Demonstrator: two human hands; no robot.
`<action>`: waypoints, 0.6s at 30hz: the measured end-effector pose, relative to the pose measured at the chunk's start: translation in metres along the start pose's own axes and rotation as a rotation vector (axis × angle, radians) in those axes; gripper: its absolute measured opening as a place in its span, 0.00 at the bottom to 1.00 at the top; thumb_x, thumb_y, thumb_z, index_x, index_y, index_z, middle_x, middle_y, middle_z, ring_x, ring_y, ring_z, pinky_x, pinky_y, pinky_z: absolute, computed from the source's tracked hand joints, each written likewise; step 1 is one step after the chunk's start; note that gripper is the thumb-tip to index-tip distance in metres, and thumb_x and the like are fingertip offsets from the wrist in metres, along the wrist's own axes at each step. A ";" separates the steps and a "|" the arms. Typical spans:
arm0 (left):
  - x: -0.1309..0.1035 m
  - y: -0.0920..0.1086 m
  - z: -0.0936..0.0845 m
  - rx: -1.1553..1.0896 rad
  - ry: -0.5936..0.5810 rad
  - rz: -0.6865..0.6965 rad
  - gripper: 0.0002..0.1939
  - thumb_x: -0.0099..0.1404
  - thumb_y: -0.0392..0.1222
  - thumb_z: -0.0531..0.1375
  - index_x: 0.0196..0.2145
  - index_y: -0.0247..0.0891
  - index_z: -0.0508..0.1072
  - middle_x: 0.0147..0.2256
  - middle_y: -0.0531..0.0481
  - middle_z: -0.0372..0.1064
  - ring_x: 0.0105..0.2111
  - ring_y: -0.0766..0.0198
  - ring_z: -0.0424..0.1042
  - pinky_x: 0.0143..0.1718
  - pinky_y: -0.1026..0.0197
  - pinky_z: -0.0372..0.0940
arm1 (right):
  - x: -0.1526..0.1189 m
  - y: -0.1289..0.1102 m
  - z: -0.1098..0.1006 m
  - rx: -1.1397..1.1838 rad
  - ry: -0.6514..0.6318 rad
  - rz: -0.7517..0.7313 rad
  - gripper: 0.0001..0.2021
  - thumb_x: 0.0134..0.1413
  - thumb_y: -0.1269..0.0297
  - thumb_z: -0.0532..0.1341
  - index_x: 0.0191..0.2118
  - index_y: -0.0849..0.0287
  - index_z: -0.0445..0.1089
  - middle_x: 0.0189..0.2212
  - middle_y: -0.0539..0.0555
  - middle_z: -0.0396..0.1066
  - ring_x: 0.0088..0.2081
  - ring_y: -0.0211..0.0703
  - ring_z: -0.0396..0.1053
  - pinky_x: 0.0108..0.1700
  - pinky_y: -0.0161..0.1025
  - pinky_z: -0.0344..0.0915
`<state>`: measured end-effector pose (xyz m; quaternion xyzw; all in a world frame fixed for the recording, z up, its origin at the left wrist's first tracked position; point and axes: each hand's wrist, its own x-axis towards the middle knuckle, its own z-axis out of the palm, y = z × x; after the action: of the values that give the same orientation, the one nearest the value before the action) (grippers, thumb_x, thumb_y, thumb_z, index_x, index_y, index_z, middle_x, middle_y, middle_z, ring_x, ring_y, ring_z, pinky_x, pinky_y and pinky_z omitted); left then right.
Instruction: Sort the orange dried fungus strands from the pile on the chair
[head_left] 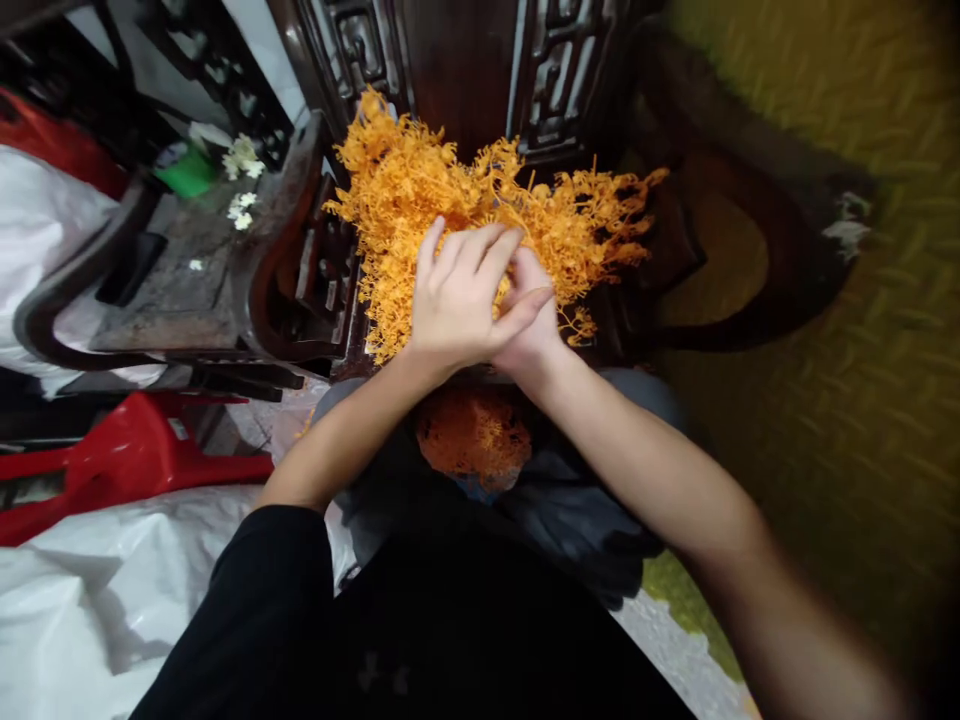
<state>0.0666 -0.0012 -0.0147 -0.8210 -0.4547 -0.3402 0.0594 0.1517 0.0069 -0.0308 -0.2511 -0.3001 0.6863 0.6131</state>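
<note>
Two hands meet over a heap of orange sprigs (480,215) piled on a dark carved chair. My left hand (457,300) lies across my right hand (534,325), left fingers (480,255) loosely curled, right ones hidden, so I cannot tell their grip. I judge a sprig is being picked apart; separating it next calls for a fine pinch. Both forearms converge, wrists bent downward. A smaller orange clump (474,435) rests in my lap.

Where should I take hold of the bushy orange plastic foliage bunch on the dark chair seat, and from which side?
Grip it low, probably where the sprigs gather, just under the left hand and right hand. Come from the near side: the bushy orange plastic foliage bunch fans away toward the carved dark wooden chair back, so its far tips are thin and loose, while the near base looks denser.
</note>
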 end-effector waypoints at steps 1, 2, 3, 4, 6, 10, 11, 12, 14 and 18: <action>0.001 -0.002 0.004 0.014 0.003 -0.019 0.35 0.70 0.68 0.48 0.57 0.37 0.70 0.54 0.39 0.73 0.57 0.49 0.69 0.70 0.39 0.45 | -0.001 -0.004 0.000 0.040 0.007 0.065 0.15 0.59 0.45 0.58 0.38 0.50 0.69 0.42 0.49 0.75 0.60 0.47 0.66 0.63 0.50 0.65; 0.001 -0.005 0.007 0.014 0.012 -0.036 0.33 0.70 0.67 0.49 0.55 0.37 0.72 0.52 0.39 0.74 0.56 0.50 0.70 0.69 0.39 0.48 | -0.002 -0.009 0.000 0.057 -0.009 0.141 0.19 0.60 0.40 0.55 0.40 0.50 0.70 0.42 0.51 0.75 0.61 0.48 0.65 0.63 0.52 0.65; 0.001 -0.009 0.009 0.002 0.026 -0.049 0.30 0.71 0.65 0.51 0.53 0.38 0.74 0.51 0.39 0.74 0.54 0.50 0.71 0.68 0.39 0.50 | -0.003 -0.014 -0.002 0.052 -0.052 0.212 0.24 0.58 0.36 0.54 0.42 0.51 0.71 0.43 0.52 0.76 0.62 0.49 0.65 0.62 0.54 0.65; 0.002 -0.012 0.011 -0.023 0.041 -0.053 0.27 0.71 0.63 0.53 0.51 0.38 0.75 0.49 0.40 0.75 0.52 0.50 0.71 0.66 0.39 0.53 | -0.004 -0.018 -0.003 0.032 -0.103 0.259 0.28 0.56 0.32 0.53 0.44 0.51 0.72 0.44 0.53 0.76 0.62 0.51 0.65 0.62 0.55 0.66; 0.002 -0.016 0.012 -0.093 0.085 -0.031 0.22 0.71 0.58 0.55 0.45 0.38 0.78 0.44 0.41 0.75 0.48 0.52 0.72 0.60 0.41 0.60 | -0.005 -0.023 -0.006 -0.035 -0.183 0.278 0.33 0.53 0.28 0.52 0.46 0.52 0.73 0.44 0.55 0.77 0.62 0.52 0.65 0.61 0.56 0.67; 0.000 -0.015 0.008 -0.183 0.157 0.064 0.15 0.71 0.49 0.57 0.37 0.38 0.79 0.39 0.41 0.75 0.42 0.55 0.72 0.48 0.47 0.67 | -0.008 -0.022 -0.006 -0.122 -0.188 0.229 0.35 0.53 0.28 0.49 0.47 0.52 0.74 0.46 0.58 0.77 0.63 0.52 0.66 0.62 0.55 0.66; -0.002 -0.013 0.007 -0.185 0.173 0.086 0.14 0.71 0.48 0.57 0.36 0.39 0.79 0.38 0.42 0.75 0.41 0.56 0.72 0.47 0.48 0.67 | -0.009 -0.022 -0.005 -0.117 -0.193 0.232 0.35 0.53 0.28 0.50 0.47 0.52 0.74 0.47 0.58 0.77 0.63 0.52 0.66 0.63 0.56 0.66; -0.004 -0.011 0.007 -0.182 0.188 0.104 0.13 0.70 0.48 0.58 0.35 0.39 0.79 0.37 0.43 0.74 0.40 0.56 0.72 0.46 0.48 0.68 | -0.010 -0.022 -0.003 -0.101 -0.204 0.238 0.35 0.51 0.28 0.52 0.48 0.52 0.74 0.48 0.58 0.77 0.64 0.53 0.65 0.63 0.57 0.65; -0.009 -0.005 0.008 -0.182 0.210 0.134 0.12 0.69 0.48 0.59 0.34 0.40 0.79 0.37 0.43 0.74 0.40 0.56 0.71 0.46 0.48 0.68 | -0.013 -0.026 -0.001 -0.046 -0.228 0.253 0.36 0.48 0.27 0.54 0.48 0.51 0.75 0.50 0.59 0.76 0.64 0.56 0.64 0.64 0.61 0.63; -0.018 0.003 0.018 -0.212 0.211 0.171 0.13 0.68 0.50 0.60 0.32 0.40 0.78 0.37 0.42 0.75 0.43 0.53 0.71 0.48 0.45 0.68 | -0.014 -0.031 -0.008 -0.061 -0.209 0.168 0.34 0.44 0.25 0.55 0.44 0.46 0.75 0.46 0.58 0.78 0.60 0.61 0.67 0.61 0.66 0.63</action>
<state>0.0711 -0.0083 -0.0388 -0.8180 -0.3360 -0.4644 0.0486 0.1811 -0.0038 -0.0143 -0.2208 -0.3609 0.7484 0.5107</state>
